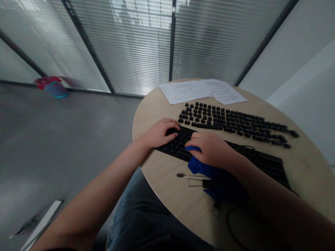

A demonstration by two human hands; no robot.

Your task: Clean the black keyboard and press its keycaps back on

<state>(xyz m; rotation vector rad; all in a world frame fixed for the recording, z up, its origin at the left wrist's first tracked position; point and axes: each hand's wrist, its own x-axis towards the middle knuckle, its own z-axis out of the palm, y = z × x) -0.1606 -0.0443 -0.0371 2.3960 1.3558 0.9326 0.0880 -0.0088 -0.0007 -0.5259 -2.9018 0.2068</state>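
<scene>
My right grip (209,148) is closed around a blue cloth (201,168) over the black keyboard (171,147), which lies on the rounded worktop (162,174) in front of me. My left grip (160,134) rests on the keyboard's left end, thumb parted from fingers, and loose black keycaps (210,127) (laid out in rows) sit just beyond it.
</scene>
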